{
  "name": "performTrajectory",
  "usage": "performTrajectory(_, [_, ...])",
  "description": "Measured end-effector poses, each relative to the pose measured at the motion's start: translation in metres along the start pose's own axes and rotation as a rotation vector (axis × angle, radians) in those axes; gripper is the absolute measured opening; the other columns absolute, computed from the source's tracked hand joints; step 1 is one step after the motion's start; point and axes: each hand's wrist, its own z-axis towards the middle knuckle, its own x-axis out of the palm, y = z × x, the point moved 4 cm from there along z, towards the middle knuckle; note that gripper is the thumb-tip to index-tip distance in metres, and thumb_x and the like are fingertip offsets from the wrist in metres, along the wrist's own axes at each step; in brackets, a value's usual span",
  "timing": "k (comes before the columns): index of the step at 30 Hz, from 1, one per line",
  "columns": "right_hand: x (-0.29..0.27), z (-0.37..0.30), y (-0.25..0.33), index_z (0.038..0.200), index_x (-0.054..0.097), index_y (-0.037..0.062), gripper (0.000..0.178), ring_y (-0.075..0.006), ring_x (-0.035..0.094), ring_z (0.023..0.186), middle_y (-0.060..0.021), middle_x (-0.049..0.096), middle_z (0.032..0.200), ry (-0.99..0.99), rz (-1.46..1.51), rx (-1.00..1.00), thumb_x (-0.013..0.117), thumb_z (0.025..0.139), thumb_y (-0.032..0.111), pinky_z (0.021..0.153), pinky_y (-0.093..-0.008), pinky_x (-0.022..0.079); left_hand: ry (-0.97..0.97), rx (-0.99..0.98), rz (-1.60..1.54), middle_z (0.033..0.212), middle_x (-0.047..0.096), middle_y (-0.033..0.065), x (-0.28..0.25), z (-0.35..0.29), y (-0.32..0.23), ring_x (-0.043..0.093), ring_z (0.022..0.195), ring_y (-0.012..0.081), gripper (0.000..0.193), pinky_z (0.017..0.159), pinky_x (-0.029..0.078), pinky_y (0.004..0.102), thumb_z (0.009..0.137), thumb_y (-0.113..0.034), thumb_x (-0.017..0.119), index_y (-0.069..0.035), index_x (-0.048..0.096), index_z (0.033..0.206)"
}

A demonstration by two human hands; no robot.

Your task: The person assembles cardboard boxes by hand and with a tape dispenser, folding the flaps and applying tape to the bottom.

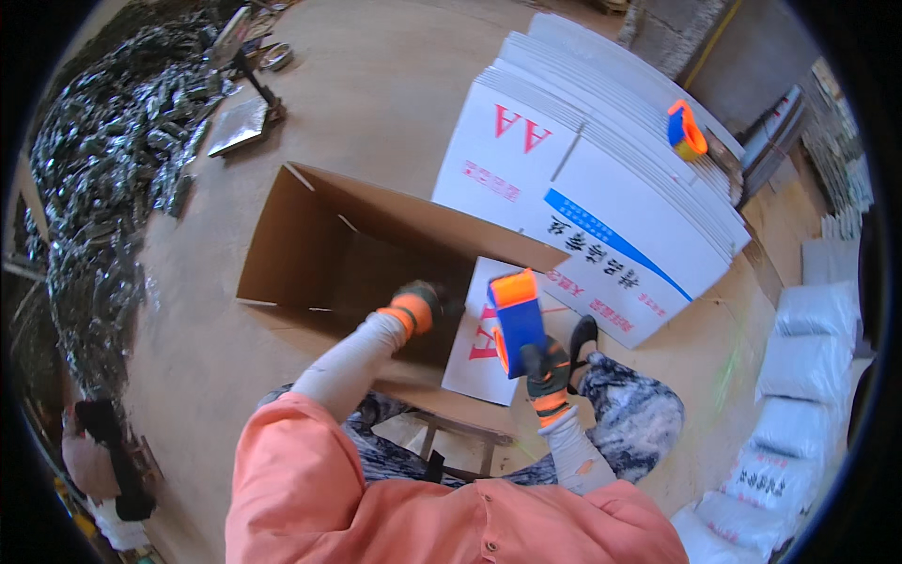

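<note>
A brown cardboard carton [324, 249] stands before me with its top gaping. One white flap [477, 338] with red print is folded out on its right side. My right hand [547, 368], in a dark glove with orange bands, grips a blue and orange tape dispenser [520, 324] above that flap. Over the carton's inside is my left hand [418, 306], gloved the same way. Its fingers blur into the dark interior, so their shape and anything in them cannot be made out.
White flattened cartons [601, 226] lean in a thick stack ahead right, with a second tape dispenser [687, 132] on top. White filled sacks [799, 376] line the right side. At far left lies a dark shiny heap [122, 141], beside a platform scale [240, 127].
</note>
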Motion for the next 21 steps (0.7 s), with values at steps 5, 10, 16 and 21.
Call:
performTrajectory(5, [0.008,-0.004,-0.018,0.082,0.063,0.0036,0.029,-0.0113,0.054,0.059,-0.0044,0.06,0.064,0.015,-0.616,0.054,0.069,0.078,0.032,0.055,-0.0298,0.045,-1.053,-0.359,0.302,0.129,0.048,0.015,-0.165,-0.078,0.189,0.046,0.118,0.032,0.065,0.099,0.039,0.0382,0.073,-0.024,0.067,-0.009,0.04,0.13])
performTrajectory(10, [0.012,-0.001,-0.014,0.082,0.063,0.0035,0.031,-0.0156,0.057,0.057,-0.007,0.062,0.065,-0.007,-0.584,0.0,0.07,0.077,0.033,0.054,-0.0299,0.046,0.074,-0.42,0.279,0.117,0.055,0.0215,-0.05,-0.086,0.223,0.06,0.096,0.0321,0.062,0.083,0.048,0.0419,0.086,-0.017,0.038,-0.015,0.015,0.143])
performTrajectory(16, [0.034,0.017,-0.018,0.098,0.062,0.0022,0.05,-0.0238,0.062,0.062,-0.0131,0.065,0.074,0.314,-0.778,0.049,0.074,0.071,0.042,0.06,-0.0349,0.048,0.153,-0.247,0.544,0.129,0.047,0.0197,-0.052,-0.082,0.185,0.057,0.097,0.0333,0.045,0.081,0.043,0.0476,0.085,-0.042,0.047,-0.013,0.052,0.12])
performTrajectory(21, [0.042,0.027,-0.02,0.114,0.057,0.0014,0.066,-0.0332,0.062,0.073,-0.0191,0.064,0.083,0.404,-0.87,0.224,0.074,0.069,0.046,0.067,-0.0398,0.049,-0.904,-0.075,0.592,0.146,0.022,0.0168,-0.172,-0.057,0.147,0.016,0.137,0.0322,0.101,0.11,0.008,0.0541,0.06,-0.042,0.076,-0.018,0.023,0.142])
